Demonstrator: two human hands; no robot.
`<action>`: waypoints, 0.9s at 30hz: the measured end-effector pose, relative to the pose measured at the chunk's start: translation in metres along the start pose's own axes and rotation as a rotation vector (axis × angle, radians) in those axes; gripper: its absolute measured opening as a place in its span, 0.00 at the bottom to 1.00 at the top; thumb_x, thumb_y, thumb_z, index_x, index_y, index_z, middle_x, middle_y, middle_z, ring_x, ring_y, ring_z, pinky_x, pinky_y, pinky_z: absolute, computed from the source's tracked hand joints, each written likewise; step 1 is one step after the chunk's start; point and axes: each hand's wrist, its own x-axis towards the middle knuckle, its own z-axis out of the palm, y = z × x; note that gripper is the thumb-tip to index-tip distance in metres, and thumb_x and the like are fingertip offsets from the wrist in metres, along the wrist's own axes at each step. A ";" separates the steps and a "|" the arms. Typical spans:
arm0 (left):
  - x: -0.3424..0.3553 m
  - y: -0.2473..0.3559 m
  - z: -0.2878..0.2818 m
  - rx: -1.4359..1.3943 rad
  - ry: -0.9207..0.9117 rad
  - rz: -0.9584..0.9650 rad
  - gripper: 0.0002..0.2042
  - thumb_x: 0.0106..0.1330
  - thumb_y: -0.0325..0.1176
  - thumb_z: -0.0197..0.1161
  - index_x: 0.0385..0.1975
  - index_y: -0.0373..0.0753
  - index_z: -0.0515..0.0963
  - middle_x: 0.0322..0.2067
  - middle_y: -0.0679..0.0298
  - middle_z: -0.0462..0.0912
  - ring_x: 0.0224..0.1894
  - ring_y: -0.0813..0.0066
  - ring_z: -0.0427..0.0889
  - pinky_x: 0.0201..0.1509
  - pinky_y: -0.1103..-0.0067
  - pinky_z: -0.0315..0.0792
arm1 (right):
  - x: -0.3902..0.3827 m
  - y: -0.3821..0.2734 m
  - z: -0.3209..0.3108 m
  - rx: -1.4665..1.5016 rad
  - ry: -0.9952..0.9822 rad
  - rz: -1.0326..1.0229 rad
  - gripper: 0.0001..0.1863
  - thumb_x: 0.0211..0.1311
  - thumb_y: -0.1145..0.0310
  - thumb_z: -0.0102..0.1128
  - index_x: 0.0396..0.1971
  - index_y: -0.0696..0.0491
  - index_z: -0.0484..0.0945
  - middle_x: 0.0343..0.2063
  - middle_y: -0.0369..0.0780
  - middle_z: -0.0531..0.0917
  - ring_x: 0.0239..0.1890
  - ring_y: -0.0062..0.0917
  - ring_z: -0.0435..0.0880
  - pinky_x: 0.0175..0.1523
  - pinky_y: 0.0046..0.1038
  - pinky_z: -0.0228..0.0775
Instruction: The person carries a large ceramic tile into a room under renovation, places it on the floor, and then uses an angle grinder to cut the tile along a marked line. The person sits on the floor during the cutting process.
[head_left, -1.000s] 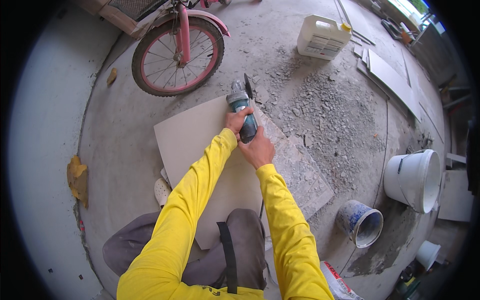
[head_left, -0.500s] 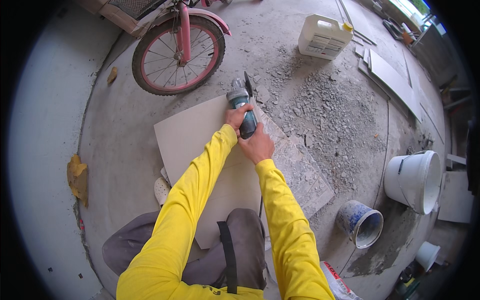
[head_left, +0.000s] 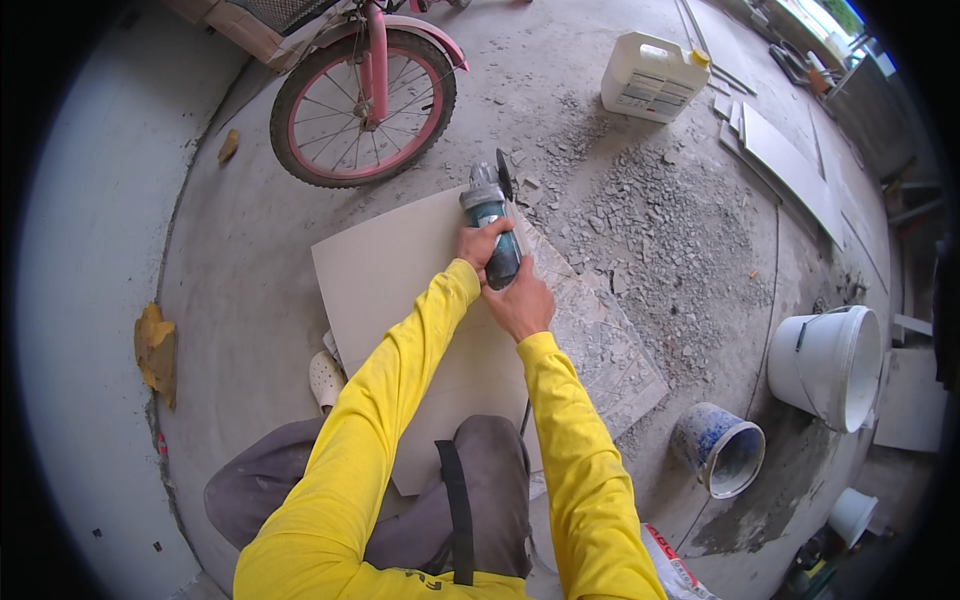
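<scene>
Both my hands are closed around a teal and grey angle grinder (head_left: 490,215). My left hand (head_left: 478,248) wraps its body from the left, while my right hand (head_left: 523,302) grips the rear end. The grinder's dark disc (head_left: 504,174) stands on edge at the front right, by the far edge of a large beige tile (head_left: 385,245). That tile lies flat before my knees, partly hidden under my arms. Along its right side sits a scratched, dusty slab (head_left: 605,350). Whether the disc touches the tile cannot be made out.
A pink bicycle's front wheel (head_left: 363,108) stands beyond the tile. Grey rubble (head_left: 690,220) spreads to the right, with a white jerrycan (head_left: 655,78) behind it. A white bucket (head_left: 815,365) and a blue-stained bucket (head_left: 718,450) lie near right. Tile pieces (head_left: 790,170) lie far right.
The grinder and both hands sit slightly lower and farther right in the picture. The bicycle and jerrycan have shifted a little too, so the view itself has moved. The grip is unchanged.
</scene>
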 end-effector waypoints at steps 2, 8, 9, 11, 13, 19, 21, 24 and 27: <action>-0.004 -0.002 0.000 0.020 0.022 0.003 0.17 0.54 0.38 0.76 0.32 0.30 0.81 0.26 0.61 0.82 0.21 0.72 0.80 0.28 0.73 0.77 | -0.004 0.002 -0.001 -0.013 0.004 -0.002 0.34 0.49 0.47 0.71 0.47 0.54 0.67 0.30 0.52 0.86 0.35 0.52 0.86 0.40 0.50 0.78; -0.004 -0.006 0.001 0.000 0.015 0.004 0.16 0.53 0.38 0.76 0.31 0.31 0.81 0.26 0.62 0.82 0.21 0.73 0.80 0.27 0.73 0.76 | -0.006 0.003 -0.001 -0.014 0.004 0.016 0.33 0.50 0.47 0.71 0.47 0.54 0.68 0.30 0.52 0.86 0.35 0.53 0.86 0.40 0.50 0.78; -0.003 -0.006 0.001 -0.003 0.011 0.011 0.16 0.53 0.38 0.77 0.31 0.31 0.81 0.26 0.62 0.82 0.21 0.73 0.80 0.27 0.73 0.76 | -0.005 0.003 -0.001 -0.011 0.005 0.019 0.33 0.50 0.48 0.71 0.46 0.54 0.68 0.30 0.52 0.86 0.35 0.53 0.86 0.40 0.50 0.78; 0.000 -0.007 0.000 0.002 0.023 0.009 0.16 0.53 0.38 0.77 0.31 0.31 0.81 0.26 0.62 0.82 0.21 0.72 0.80 0.27 0.73 0.76 | -0.003 0.002 0.000 -0.014 0.006 0.017 0.33 0.50 0.48 0.70 0.47 0.54 0.68 0.30 0.52 0.86 0.35 0.53 0.86 0.40 0.50 0.78; 0.004 -0.007 0.000 -0.018 0.019 0.025 0.16 0.53 0.37 0.77 0.31 0.31 0.81 0.26 0.62 0.82 0.21 0.72 0.80 0.27 0.72 0.76 | 0.000 0.001 0.000 0.001 -0.009 0.027 0.34 0.50 0.45 0.69 0.48 0.55 0.68 0.31 0.54 0.86 0.36 0.54 0.86 0.42 0.50 0.78; 0.014 -0.005 -0.001 -0.012 0.017 0.008 0.16 0.53 0.37 0.77 0.31 0.30 0.81 0.26 0.62 0.81 0.21 0.72 0.80 0.27 0.72 0.77 | 0.008 -0.001 -0.001 0.018 -0.055 0.053 0.39 0.49 0.39 0.68 0.49 0.55 0.70 0.34 0.56 0.87 0.39 0.55 0.86 0.46 0.51 0.78; 0.016 -0.002 -0.002 -0.010 0.012 -0.004 0.16 0.54 0.37 0.77 0.31 0.30 0.81 0.26 0.62 0.81 0.21 0.72 0.80 0.27 0.72 0.77 | 0.010 -0.003 0.000 0.011 -0.055 0.051 0.39 0.49 0.38 0.68 0.49 0.55 0.70 0.34 0.55 0.87 0.40 0.55 0.87 0.46 0.51 0.78; 0.015 -0.002 -0.002 -0.026 -0.001 -0.004 0.16 0.54 0.37 0.77 0.31 0.30 0.81 0.26 0.62 0.82 0.21 0.72 0.80 0.27 0.72 0.77 | 0.010 -0.004 0.000 0.001 -0.037 0.061 0.39 0.48 0.38 0.69 0.49 0.55 0.70 0.34 0.55 0.87 0.39 0.55 0.87 0.46 0.51 0.78; 0.010 -0.003 -0.001 -0.014 0.006 0.009 0.16 0.54 0.37 0.77 0.31 0.30 0.81 0.25 0.62 0.82 0.21 0.72 0.80 0.27 0.72 0.77 | 0.007 -0.001 -0.001 0.015 -0.038 0.045 0.38 0.48 0.39 0.69 0.48 0.55 0.70 0.33 0.56 0.86 0.38 0.55 0.86 0.45 0.51 0.78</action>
